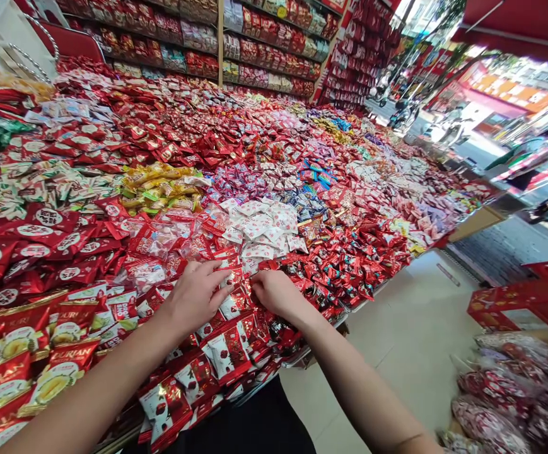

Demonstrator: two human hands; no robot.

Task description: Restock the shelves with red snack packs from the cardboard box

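My left hand (200,295) rests over red-and-white candy packets, its fingers bent and spread a little apart, pointing right, with nothing visible gripped. Just to its right, my right hand (276,291) is curled with its fingertips turned down at the packets; what they hold, if anything, is hidden. Between the two hands lie small red-and-white packets (233,304). Behind them is a pile of white packets with a pink print (264,224). Larger red-and-white packets (226,353) lie nearer my body, below the hands. Dark red wrapped candies (344,265) spread to the right.
Gold-and-red durian packets (60,378) fill the near left. Yellow packets (160,186) lie farther back. Shelves of bagged sweets (274,47) stand behind. At right are the display's edge, the tiled floor (387,353), a red box (524,302) and bagged goods (505,391).
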